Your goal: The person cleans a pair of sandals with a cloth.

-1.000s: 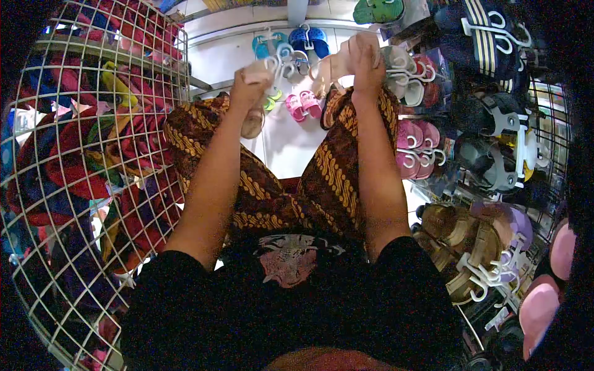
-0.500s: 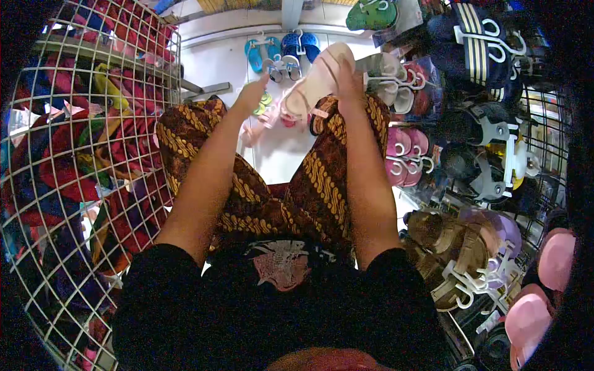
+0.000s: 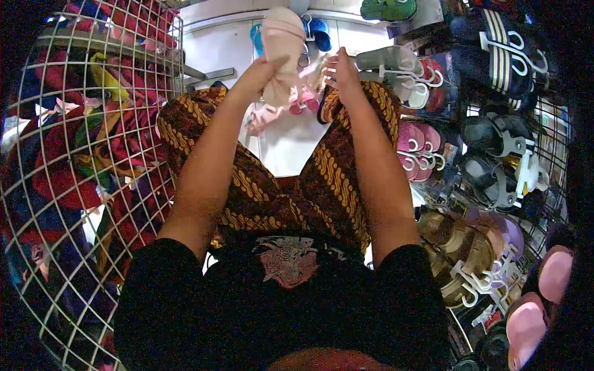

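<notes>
A beige sandal is grasped by the left hand, jutting beyond it, while the right hand is poised nearby, its grip unclear.

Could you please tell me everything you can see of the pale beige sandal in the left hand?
The pale beige sandal shows a long, smooth-looking face with a rounded end; the material may be synthetic. It is held with the rounded end pointing away from the body, above the tiled floor. The left hand grips its narrower part. The nearer end blurs among pale pink pieces, so details there are unclear.
</notes>
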